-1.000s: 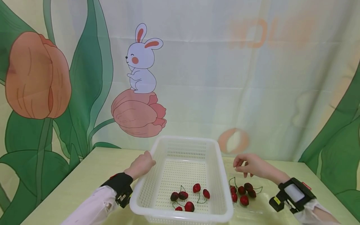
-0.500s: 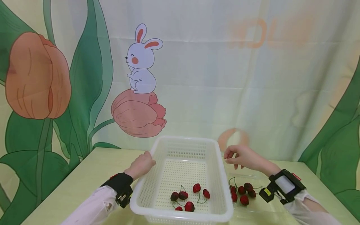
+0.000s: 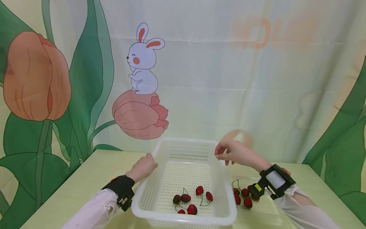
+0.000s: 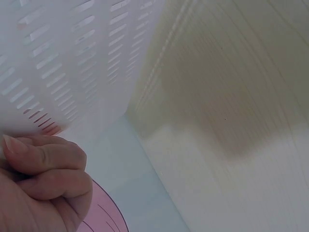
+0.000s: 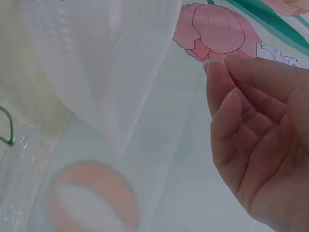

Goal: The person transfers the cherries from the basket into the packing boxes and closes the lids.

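A white perforated plastic basket [image 3: 186,220] stands on the table with several dark red cherries [image 3: 192,209] near its front end. My left hand [image 3: 142,167] grips the rim on its left side, and in the left wrist view the curled fingers [image 4: 55,162] sit at the slotted wall. Over the basket's far right corner is my right hand [image 3: 235,152], fingers loosely bent. The right wrist view shows its thumb and index fingertips close together, nothing visible between them. Right of the basket, more stemmed cherries [image 3: 247,202] lie in a clear plastic tray [image 3: 267,208], partly behind the right wrist's camera.
The pale wood-grain table [image 3: 105,168] runs back to a hanging cloth [image 3: 194,79] printed with tulips and a rabbit. A black camera band [image 3: 276,180] is on the right wrist, and another band [image 3: 121,190] is on the left.
My right hand has moved left and away from me, from above the tray to the basket's far right corner. The left hand and the cherries stay put.
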Demonstrator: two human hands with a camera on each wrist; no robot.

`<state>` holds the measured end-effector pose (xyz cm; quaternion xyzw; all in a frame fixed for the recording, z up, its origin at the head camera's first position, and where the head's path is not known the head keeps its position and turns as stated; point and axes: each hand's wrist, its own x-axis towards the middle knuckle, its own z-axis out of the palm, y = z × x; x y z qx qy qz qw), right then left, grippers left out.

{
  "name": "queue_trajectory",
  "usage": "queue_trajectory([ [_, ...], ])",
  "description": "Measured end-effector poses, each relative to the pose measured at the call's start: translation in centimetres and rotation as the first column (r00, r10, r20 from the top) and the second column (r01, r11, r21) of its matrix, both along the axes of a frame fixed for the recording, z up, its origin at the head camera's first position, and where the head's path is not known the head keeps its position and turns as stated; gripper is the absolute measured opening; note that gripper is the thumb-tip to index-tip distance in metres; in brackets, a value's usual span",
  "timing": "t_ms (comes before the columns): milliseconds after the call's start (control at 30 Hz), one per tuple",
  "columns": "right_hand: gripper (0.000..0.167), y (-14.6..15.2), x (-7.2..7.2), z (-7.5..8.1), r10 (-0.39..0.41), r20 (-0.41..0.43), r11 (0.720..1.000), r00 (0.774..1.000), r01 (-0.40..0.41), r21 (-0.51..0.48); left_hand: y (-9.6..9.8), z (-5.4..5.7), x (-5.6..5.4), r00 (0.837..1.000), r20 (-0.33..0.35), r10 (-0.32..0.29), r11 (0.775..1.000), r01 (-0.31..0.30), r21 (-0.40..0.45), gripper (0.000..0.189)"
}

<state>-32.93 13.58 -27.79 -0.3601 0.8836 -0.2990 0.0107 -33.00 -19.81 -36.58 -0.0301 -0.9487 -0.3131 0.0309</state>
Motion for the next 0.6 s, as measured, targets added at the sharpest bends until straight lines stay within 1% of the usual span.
queue_trajectory([
  [100, 0.007, -0.9, -0.1, 0.3, 0.025, 0.009, 1.000, 1.000, -0.025, -0.018, 0.0, 0.0, 0.0, 1.000, -0.001, 0.000, 1.000, -0.001, -0.007, 0.033],
  [333, 0.008, -3.2, 0.0, 1.1, 0.037, 0.020, 0.999, 0.999, -0.036, -0.038, 0.0, 0.2, 0.1, 1.000, -0.007, 0.003, 1.000, -0.003, -0.019, 0.033],
  [600, 0.007, -5.6, 0.1, 0.9, 0.043, 0.028, 0.999, 0.999, -0.042, -0.029, 0.1, 0.3, 0.2, 1.000, 0.004, 0.002, 1.000, -0.002, -0.007, 0.034],
])
